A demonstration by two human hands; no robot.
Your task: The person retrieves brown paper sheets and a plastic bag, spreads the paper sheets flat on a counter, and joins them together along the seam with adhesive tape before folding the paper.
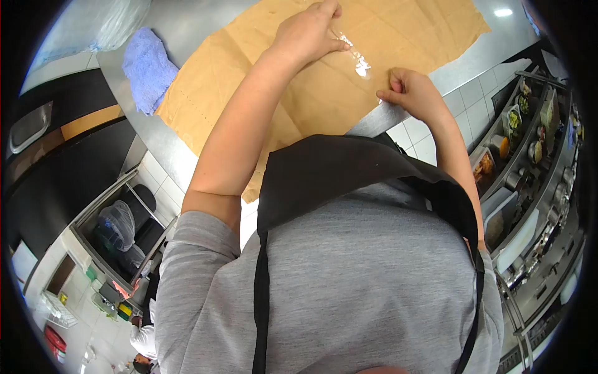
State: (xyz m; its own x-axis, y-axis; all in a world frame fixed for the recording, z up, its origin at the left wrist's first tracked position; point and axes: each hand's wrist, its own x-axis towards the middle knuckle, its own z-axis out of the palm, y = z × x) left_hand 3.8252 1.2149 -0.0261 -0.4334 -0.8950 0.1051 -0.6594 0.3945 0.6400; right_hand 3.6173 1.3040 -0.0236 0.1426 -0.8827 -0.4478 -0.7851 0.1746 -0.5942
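Note:
Brown wrapping paper point(249, 106), creased, lies over the metal counter. A shiny clear strip point(360, 62), which looks like adhesive tape, runs between my two hands and catches the light. My left hand point(305, 34) is over the paper, its thumb and fingers closed on the strip's far end. Near the paper's front right edge, my right hand point(411, 93) is closed with thumb and fingertip pinched together at the near end. How the tips grip the strip is partly hidden.
A blue cloth point(148, 70) touches the paper's left edge on the metal counter point(177, 146). Clear plastic point(93, 25) is at the upper left. Food containers point(512, 121) line a station at right. A rack point(121, 230) stands at left, and another person point(144, 336) is lower left.

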